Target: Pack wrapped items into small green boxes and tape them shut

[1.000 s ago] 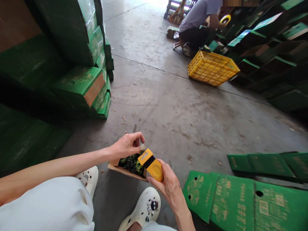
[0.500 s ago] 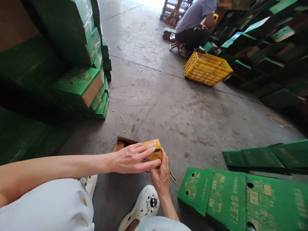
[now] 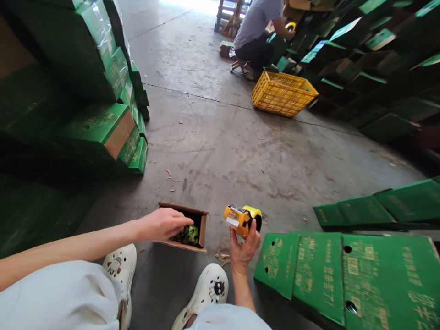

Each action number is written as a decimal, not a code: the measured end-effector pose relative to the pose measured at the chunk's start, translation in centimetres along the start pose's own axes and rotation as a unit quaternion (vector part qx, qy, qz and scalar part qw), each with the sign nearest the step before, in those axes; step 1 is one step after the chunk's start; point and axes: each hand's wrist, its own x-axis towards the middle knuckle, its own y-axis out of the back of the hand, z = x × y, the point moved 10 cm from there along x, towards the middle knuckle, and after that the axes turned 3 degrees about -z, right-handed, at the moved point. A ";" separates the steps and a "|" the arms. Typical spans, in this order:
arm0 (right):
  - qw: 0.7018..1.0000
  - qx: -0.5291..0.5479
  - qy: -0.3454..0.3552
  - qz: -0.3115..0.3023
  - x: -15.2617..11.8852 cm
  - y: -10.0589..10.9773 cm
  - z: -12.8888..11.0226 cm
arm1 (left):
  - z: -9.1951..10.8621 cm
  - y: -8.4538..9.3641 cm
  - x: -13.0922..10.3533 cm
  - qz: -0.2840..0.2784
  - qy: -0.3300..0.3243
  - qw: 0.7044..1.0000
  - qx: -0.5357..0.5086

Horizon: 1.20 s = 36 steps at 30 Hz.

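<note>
My right hand (image 3: 243, 251) grips a yellow-and-black device (image 3: 238, 220) with a white label and a round yellow end, held above the floor; its exact kind I cannot make out. To the left stands an open cardboard box (image 3: 203, 231), narrow and brown inside. Dark contents and a shiny green item (image 3: 193, 235) show in it. My left hand (image 3: 170, 223) reaches over the near left part of this box, fingers stretched out, with the index finger above the green item. Whether its fingertips touch the contents is unclear.
Green cartons (image 3: 319, 270) lie at my right, with another row (image 3: 378, 206) behind them. Stacked green cartons (image 3: 103, 128) rise on the left. Farther off are a yellow crate (image 3: 283, 96) and a crouching person (image 3: 256, 32) holding something yellow. My white clogs (image 3: 209, 293) flank the floor below.
Both hands were together on the yellow device. My left hand has let go and moved left over the box; my right hand has carried the device rightward. The view has shifted slightly.
</note>
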 end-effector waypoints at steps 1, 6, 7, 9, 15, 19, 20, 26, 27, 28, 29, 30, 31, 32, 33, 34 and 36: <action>1.000 -0.022 0.014 -0.003 -1.0 0.1 1.1 | -1.6 1.4 -0.8 0.032 0.034 0.999 0.006; 0.990 -0.100 0.066 -0.067 -7.3 -0.9 6.3 | -12.3 3.1 -7.6 0.144 0.299 0.940 -0.078; 0.987 -0.118 0.068 -0.084 -8.5 -1.4 7.2 | -14.3 2.1 -9.2 0.157 0.355 0.913 -0.128; 0.979 -0.154 0.069 -0.118 -10.6 -2.4 8.7 | -16.9 -0.8 -11.2 0.156 0.435 0.861 -0.212; 0.952 -0.219 0.080 -0.199 -13.3 -4.6 9.7 | -16.0 -0.5 -9.2 0.214 0.404 0.886 -0.074; 0.955 -0.207 0.046 -0.206 -11.3 -2.6 7.5 | -9.3 1.9 -4.9 0.200 0.160 0.957 0.137; 0.961 -0.193 0.032 -0.197 -10.0 -1.7 6.4 | -7.8 1.5 -4.1 0.169 0.102 0.965 0.172; 0.936 0.086 0.198 -0.276 -1.7 -2.6 -11.1 | -6.1 -3.7 -1.0 0.005 0.012 0.963 0.269; 0.898 0.083 0.256 -0.348 -1.9 -4.5 -14.8 | -6.6 -4.5 -0.8 -0.020 0.019 0.963 0.268; 0.849 0.044 0.309 -0.426 -2.9 -6.7 -17.7 | -7.1 -5.2 -0.7 -0.038 0.028 0.963 0.267; 0.813 -0.029 0.326 -0.481 -3.6 -8.9 -19.2 | -7.7 -5.7 -0.7 -0.050 0.042 0.962 0.267; 0.784 -0.119 0.311 -0.523 -4.1 -10.8 -19.5 | -8.2 -6.0 -0.7 -0.057 0.058 0.960 0.268; 0.754 -0.188 0.298 -0.555 -4.6 -12.2 -19.4 | -8.6 -6.1 -0.7 -0.062 0.076 0.958 0.269; 0.730 -0.236 0.286 -0.574 -5.0 -13.0 -19.1 | -8.9 -6.2 -0.8 -0.066 0.091 0.956 0.271; 0.712 -0.262 0.281 -0.587 -5.4 -13.5 -18.7 | -9.1 -6.2 -0.8 -0.068 0.103 0.954 0.272; 0.701 -0.268 0.284 -0.597 -5.7 -13.6 -18.4 | -9.1 -6.1 -0.9 -0.067 0.113 0.953 0.272; 0.696 -0.253 0.299 -0.601 -5.7 -13.0 -17.8 | -8.9 -5.7 -1.0 -0.057 0.125 0.952 0.274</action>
